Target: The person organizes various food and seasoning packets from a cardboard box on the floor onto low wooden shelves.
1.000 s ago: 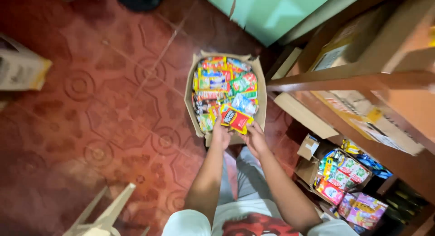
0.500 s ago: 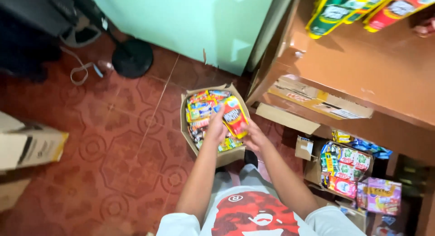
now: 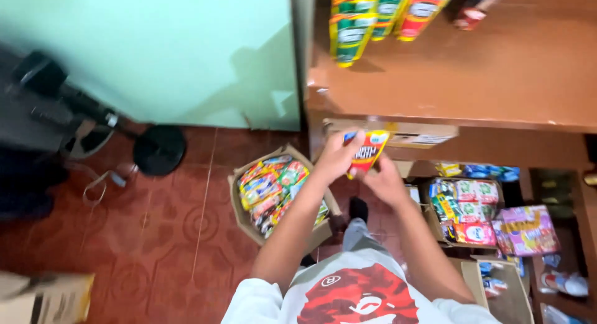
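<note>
Fan base (image 3: pixel 159 150), black and round, far left of the fingers on the red tiled floor (image 3: pixel 174 237), with a corner of a cardboard box (image 3: pixel 43 296) lower left. Closer in, just left of and below the fingers: open cardboard carton (image 3: pixel 249 221) on the floor, crammed with bright snack packets (image 3: pixel 273 187), nowhere near emptied. Left hand (image 3: pixel 336 155) raised above that carton, fingers (image 3: pixel 350 137) curled round the upper left edge of a yellow-and-red snack packet (image 3: pixel 367 151). Right hand (image 3: pixel 387 182) just beside it, fingers closed on the packet's lower right edge, so held between both hands at chest height, in front of the edge of the brown wooden shelf (image 3: pixel 448 81). Above the fingers, on that shelf: a few green, yellow and red packets (image 3: pixel 351 25) already lined up at the back, with much bare board to their right. Below and right of the fingers, under the shelf: open boxes of more packets (image 3: pixel 472 212) and a pink-and-purple pack (image 3: pixel 528 227).

Judged from this: one packet lifted out and not yet set down; a handful shelved; most of the carton left to go.
</note>
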